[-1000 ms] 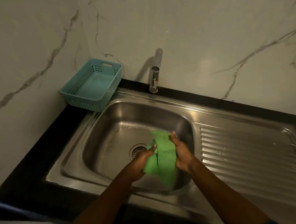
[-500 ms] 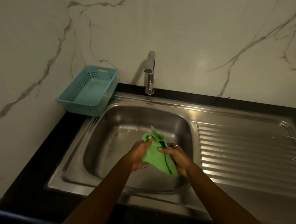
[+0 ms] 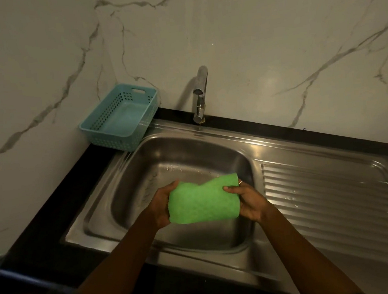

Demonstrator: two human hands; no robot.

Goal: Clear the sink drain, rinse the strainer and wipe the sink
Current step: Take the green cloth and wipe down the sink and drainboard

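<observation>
A green cloth [image 3: 203, 201] is stretched out flat between my two hands above the steel sink basin [image 3: 129, 177]. My left hand [image 3: 162, 206] grips its left edge, with fingers curled under the cloth. My right hand [image 3: 247, 200] pinches the right edge, thumb on top. The cloth and my hands hide the drain and strainer. Water drops sit on the basin's back wall.
A chrome tap [image 3: 200, 93] stands behind the basin, with no water running. An empty teal plastic basket [image 3: 120, 117] sits in the back left corner on the black counter [image 3: 52, 221]. The ribbed steel drainboard [image 3: 333, 204] lies to the right. Marble walls close off the back and left.
The cloth was bunched and twisted between my hands; now it is spread open into a flat rectangle, and my hands have moved apart to its two edges.
</observation>
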